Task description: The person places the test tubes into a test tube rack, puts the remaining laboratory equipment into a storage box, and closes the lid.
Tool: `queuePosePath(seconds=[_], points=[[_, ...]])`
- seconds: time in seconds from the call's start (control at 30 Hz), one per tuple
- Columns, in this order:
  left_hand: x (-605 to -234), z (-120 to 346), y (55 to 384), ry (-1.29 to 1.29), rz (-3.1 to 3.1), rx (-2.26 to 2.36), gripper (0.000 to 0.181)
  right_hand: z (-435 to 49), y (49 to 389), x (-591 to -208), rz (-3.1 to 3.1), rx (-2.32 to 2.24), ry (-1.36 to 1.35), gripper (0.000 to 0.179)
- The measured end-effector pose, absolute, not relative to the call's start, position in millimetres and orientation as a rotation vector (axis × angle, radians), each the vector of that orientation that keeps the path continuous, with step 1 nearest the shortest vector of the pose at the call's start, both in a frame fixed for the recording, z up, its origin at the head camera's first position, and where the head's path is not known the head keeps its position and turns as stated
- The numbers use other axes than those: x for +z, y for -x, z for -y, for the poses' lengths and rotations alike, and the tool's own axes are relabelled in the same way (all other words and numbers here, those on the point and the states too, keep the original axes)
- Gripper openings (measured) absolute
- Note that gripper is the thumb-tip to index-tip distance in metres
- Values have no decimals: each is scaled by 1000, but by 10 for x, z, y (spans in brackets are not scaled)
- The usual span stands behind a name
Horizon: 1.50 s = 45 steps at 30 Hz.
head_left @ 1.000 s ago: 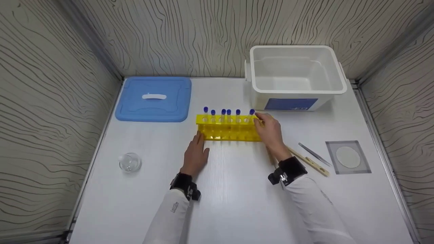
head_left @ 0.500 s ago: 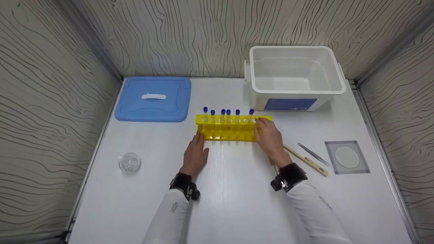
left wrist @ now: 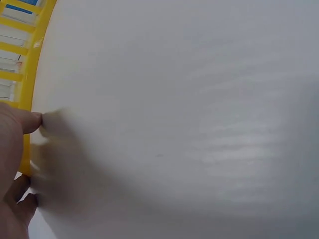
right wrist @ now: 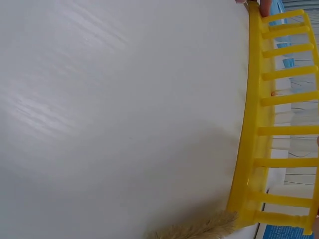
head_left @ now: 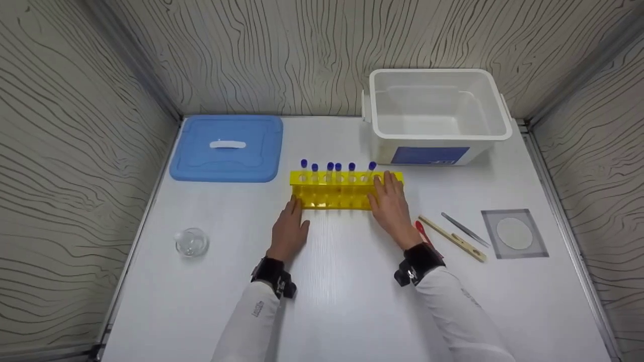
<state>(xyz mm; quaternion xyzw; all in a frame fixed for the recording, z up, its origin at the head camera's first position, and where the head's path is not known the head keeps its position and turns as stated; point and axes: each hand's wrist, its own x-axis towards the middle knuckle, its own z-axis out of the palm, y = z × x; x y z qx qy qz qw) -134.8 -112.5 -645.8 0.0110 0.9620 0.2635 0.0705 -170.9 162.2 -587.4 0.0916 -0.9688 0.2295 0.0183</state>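
A yellow test tube rack (head_left: 334, 197) stands across the middle of the table. Several clear tubes with blue caps (head_left: 330, 166) poke up through its top holes, the rightmost one leaning right. My left hand (head_left: 288, 229) touches the rack's left front end with fingers mostly straight, its thumb held apart. Extended fingers of my right hand (head_left: 394, 208) rest on the top bar near the right end, while its thumb lies against the front. In the right wrist view, tan brush bristles (right wrist: 199, 230) lie at the rack's near corner; the right hand is mostly out of that view.
Behind the rack are a blue lid (head_left: 226, 161) at left and a white bin (head_left: 425, 143) at right. A small glass vessel (head_left: 192, 242) stands at left. To the right lie a red-handled item (head_left: 421, 230), a wooden clamp (head_left: 453, 238), tweezers (head_left: 464, 229) and a grey-bordered square (head_left: 515, 234).
My right hand has slid left and flattened onto the rack's top bar, moving off the rightmost tube and uncovering the red-handled item. My left hand and the rack have barely moved.
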Motion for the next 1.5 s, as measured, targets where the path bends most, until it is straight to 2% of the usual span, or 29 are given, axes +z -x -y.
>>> queuePosePath(seconds=[0.43,0.7,1.2,1.5], points=[[-6417,1146,1331,-108,-2918,767,67,-1693,1724,-5850,3104,588,-293,56],[-6399,1150,1315,-64,-2889,772,67,-1797,1750,-5848,3100,554,-315,55],[-6359,1199,1297,-162,-2888,806,64,-2150,1770,-5829,3059,495,-334,53],[-6266,1240,1362,-128,-2852,852,58,-2423,1788,-5819,3073,489,-289,53]])
